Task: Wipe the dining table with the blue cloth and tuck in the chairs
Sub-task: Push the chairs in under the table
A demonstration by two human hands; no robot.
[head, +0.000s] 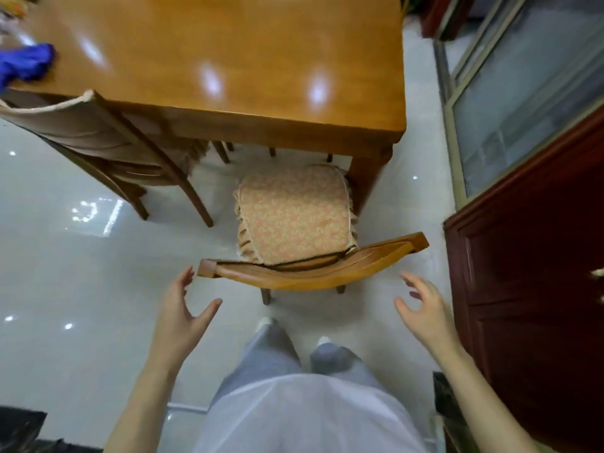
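Both hands, left hand and right hand, spread empty beside the chair backrest; tucking step in hand: grasp it, push toward the dining table.

A dark red cabinet stands just right of the right hand, with a glass door beyond it. Glossy floor spreads left of the left hand.

Lighting: bright, even, from overhead. Glare: white ovals on glossy worktop; sparkle on floor at 9 o'clock. Soft blur throughout; wide-angle bending at edges.
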